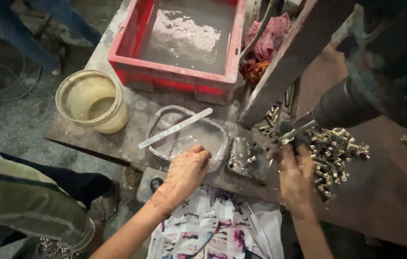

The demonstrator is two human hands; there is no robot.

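Left hand (186, 170) curled on the bowl (218, 144) rim; right hand (295, 172) pinched a small fitting (286, 139) beside the fittings pile (335, 148).

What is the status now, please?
Left hand closed on rim of clear plastic tub. Right hand holding small part at machine spindle. Brass fittings piled beside.

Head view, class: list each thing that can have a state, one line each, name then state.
Red crate: holds murky, foamy water.
Cream bucket: upright, a little liquid inside.
Clear tub: open, white strip across its rim.
Left hand: closed, on the tub's rim.
Right hand: at the drill tip.
Brass fittings: loosely piled.
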